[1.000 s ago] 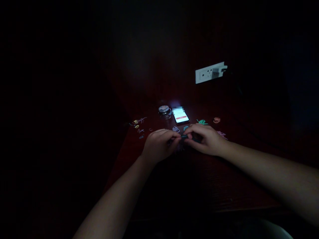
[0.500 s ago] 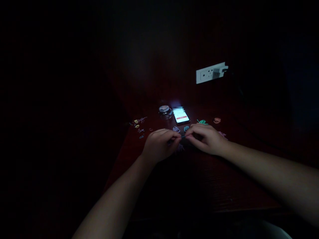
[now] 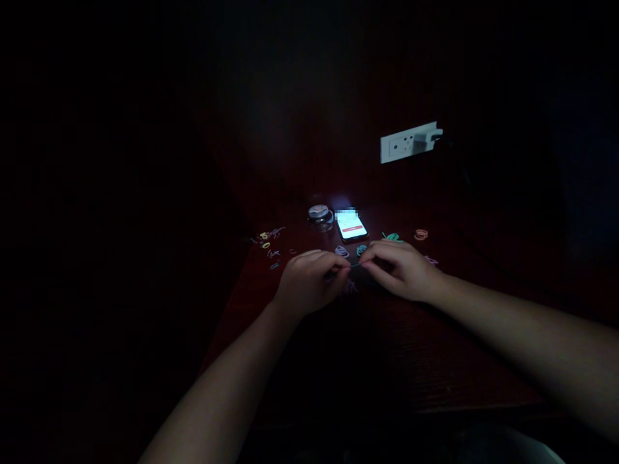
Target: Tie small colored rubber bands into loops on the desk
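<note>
My left hand [image 3: 312, 278] and my right hand [image 3: 403, 269] face each other low over the table, fingertips pinched. Between them runs a thin blue-green rubber band [image 3: 354, 265], one end in each pinch, drawn into a short line. Just beyond the fingers lie a small pile of lilac rubber bands [image 3: 342, 251] and a pile of blue rubber bands [image 3: 362, 250]. Purple bands [image 3: 349, 287] show below the gap between the hands. Green bands [image 3: 393, 237] lie behind my right hand, with pink ones [image 3: 430, 260] partly hidden beside it.
A lit phone [image 3: 353, 225] lies beyond the hands, beside a clear lidded jar [image 3: 320, 218]. Orange bands [image 3: 421, 234] are at the right, and scattered yellow bands [image 3: 265, 245] at the left. A socket [image 3: 409, 143] with a plug is on the wall. The surroundings are very dark.
The fingertips have drawn very slightly apart, and a little more of the band shows between them. Everything else stays where it was.
</note>
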`<state>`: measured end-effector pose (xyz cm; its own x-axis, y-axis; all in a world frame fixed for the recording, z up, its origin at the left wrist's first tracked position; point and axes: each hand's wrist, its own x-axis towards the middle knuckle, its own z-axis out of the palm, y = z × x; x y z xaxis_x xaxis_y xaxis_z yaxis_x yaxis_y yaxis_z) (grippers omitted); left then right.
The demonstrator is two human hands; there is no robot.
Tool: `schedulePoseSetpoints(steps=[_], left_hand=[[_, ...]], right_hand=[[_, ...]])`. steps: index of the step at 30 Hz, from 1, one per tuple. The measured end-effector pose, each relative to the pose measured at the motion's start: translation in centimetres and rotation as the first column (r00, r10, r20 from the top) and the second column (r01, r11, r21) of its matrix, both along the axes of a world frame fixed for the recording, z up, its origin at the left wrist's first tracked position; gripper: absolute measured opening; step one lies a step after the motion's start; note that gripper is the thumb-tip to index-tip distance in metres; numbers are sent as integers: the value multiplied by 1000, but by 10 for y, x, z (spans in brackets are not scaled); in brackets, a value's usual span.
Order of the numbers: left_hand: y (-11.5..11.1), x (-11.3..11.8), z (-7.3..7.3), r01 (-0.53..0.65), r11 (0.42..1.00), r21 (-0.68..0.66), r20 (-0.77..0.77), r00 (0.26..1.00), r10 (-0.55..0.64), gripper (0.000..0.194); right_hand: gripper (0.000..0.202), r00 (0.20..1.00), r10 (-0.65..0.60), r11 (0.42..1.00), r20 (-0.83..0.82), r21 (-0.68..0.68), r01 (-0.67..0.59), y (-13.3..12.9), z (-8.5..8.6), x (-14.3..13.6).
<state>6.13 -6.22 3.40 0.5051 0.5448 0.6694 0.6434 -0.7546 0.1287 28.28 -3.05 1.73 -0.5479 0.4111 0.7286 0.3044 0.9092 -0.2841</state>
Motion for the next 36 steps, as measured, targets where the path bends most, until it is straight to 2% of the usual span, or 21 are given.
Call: schedulePoseSetpoints(steps=[10, 14, 18, 36], left_hand=[[1, -2, 1, -10, 1000, 21, 4, 1000, 10, 7], [0, 0, 0, -4, 1000, 21, 5, 1000, 4, 7], [-1, 1, 1, 12, 1000, 19, -11, 1000, -12, 8], [1, -2, 1, 22, 1000, -7, -29, 999, -22, 7]], right_hand=[[5, 1000, -6, 999, -17, -49, 5, 2, -2, 4], [18, 1000, 23, 998, -6, -58, -24, 1, -2, 2], [7, 998, 55, 999, 15, 0, -55, 0, 0, 0], [7, 999, 33, 999, 17, -4, -33, 3, 1, 5]])
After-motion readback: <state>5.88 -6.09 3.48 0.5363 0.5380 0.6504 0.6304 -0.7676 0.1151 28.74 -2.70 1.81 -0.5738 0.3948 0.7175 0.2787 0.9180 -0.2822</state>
